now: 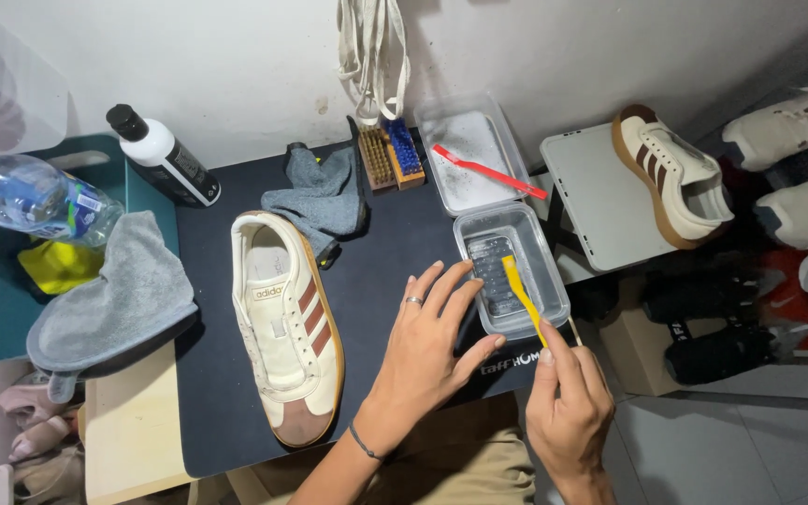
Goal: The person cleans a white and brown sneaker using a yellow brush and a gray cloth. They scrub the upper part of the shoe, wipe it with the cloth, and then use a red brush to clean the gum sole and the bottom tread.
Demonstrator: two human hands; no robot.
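While the left hand (427,351) lies open steadying the clear tub (511,271), right-hand fingers (554,360) pinch a yellow brush (523,292) dipping inside.

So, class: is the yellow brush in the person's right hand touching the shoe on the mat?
No: the yellow brush, held by the right hand, dips into the clear container, apart from the shoe.

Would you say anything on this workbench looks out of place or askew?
The red toothbrush lies slantwise across the container lid, its handle overhanging the rim. The second shoe sits tilted on the white stand, toe past the edge. Nothing looks spilled.
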